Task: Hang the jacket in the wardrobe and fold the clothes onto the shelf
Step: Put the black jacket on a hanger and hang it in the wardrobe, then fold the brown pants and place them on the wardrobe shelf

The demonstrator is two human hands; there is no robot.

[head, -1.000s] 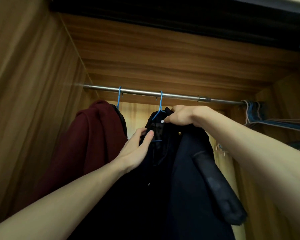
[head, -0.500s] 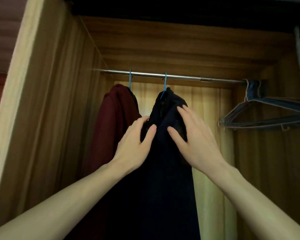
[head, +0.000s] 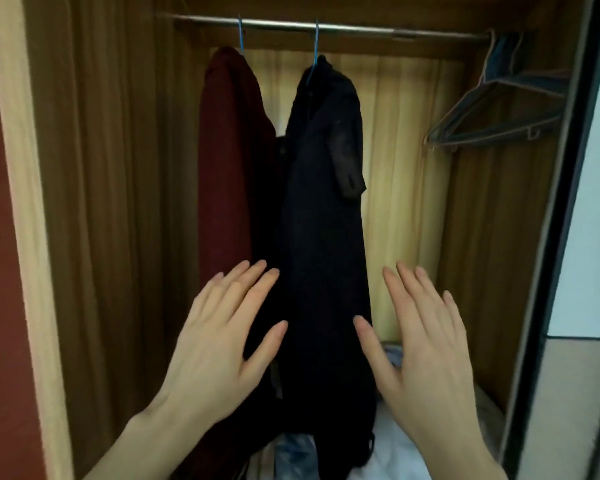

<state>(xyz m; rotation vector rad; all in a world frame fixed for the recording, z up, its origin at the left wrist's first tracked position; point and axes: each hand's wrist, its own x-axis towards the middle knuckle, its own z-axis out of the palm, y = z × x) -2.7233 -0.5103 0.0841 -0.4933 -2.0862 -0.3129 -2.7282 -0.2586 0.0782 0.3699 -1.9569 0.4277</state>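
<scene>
Head view: wooden wardrobe (head: 111,202), metal rail (head: 361,29) across the top. Dark jacket (head: 323,220) hangs from it on a blue hanger (head: 315,46), beside a maroon garment (head: 229,168). Left hand (head: 219,344) and right hand (head: 426,348) flank the jacket, fingers spread flat, gripping nothing.

My forearms leave the bottom edge. The black jacket (head: 323,237) hides the clothes (head: 392,455) beneath, perhaps folded.
</scene>
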